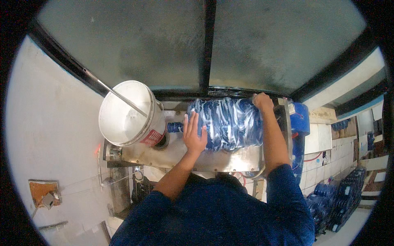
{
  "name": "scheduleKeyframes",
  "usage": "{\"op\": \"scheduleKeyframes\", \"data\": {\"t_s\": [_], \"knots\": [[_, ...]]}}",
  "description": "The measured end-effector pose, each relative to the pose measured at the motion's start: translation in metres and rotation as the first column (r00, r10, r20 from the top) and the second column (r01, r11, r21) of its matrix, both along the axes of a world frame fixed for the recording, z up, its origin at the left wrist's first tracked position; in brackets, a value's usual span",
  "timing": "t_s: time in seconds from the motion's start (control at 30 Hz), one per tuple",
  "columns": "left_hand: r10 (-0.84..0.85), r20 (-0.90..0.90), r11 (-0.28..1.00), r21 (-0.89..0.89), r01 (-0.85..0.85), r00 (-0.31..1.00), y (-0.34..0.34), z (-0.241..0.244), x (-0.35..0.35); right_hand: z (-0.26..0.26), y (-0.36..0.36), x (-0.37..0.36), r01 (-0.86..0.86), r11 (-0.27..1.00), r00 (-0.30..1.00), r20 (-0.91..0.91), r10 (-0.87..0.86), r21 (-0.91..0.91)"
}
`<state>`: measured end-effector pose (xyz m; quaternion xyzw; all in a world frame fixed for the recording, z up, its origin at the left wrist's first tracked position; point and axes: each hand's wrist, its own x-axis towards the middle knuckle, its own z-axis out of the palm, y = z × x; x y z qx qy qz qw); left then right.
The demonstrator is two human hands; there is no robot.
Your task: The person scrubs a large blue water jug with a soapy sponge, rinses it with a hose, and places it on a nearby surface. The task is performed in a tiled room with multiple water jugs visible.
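A large blue plastic water jug (pixel 231 123) lies on its side over a stainless steel counter (pixel 181 158). White suds streak its ribbed wall, and its neck (pixel 174 127) points left. My left hand (pixel 195 135) rests flat on the jug's shoulder, thumb apart from the fingers. At the base end, my right hand (pixel 263 101) is curled at the upper edge of the jug. Its fingertips are hidden, so whether it grips something there cannot be told.
Left of the jug stands a white plastic bucket (pixel 160 118), tilted in view, with a metal rod (pixel 123 100) leaning in it. Framed glass panels (pixel 154 46) rise behind the counter. A blue container (pixel 300 120) is at the right; several blue jugs (pixel 323 196) stand on the floor.
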<state>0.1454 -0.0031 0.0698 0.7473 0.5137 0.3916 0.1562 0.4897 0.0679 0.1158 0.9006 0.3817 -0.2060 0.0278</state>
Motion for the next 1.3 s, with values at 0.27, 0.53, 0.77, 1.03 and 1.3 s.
{"op": "scheduleKeyframes", "data": {"t_s": [0.27,0.53,0.77,1.03,1.3], "knots": [[0.018,0.024,0.968,0.251,-0.023,1.0,-0.039,-0.067,0.003,0.02,-0.013,-0.029,-0.153,0.937,0.983,0.145,0.112,0.314],[-0.161,-0.092,0.976,0.133,0.172,0.983,0.045,-0.041,-0.018,-0.087,-0.144,-0.055,-0.044,0.598,0.987,0.128,-0.099,0.8],[-0.165,-0.265,0.977,-0.173,0.121,0.95,0.145,-0.012,0.021,-0.105,-0.183,-0.097,-0.422,0.567,0.889,0.445,0.105,0.708],[-0.103,-0.256,0.994,-0.069,0.088,0.961,0.131,-0.013,0.014,-0.053,-0.064,-0.118,-0.56,0.618,0.828,0.361,0.428,0.552],[-0.03,-0.249,0.995,-0.1,0.005,0.968,0.105,0.0,0.011,-0.007,0.044,-0.095,-0.399,0.915,0.913,-0.063,0.403,0.063]]}}
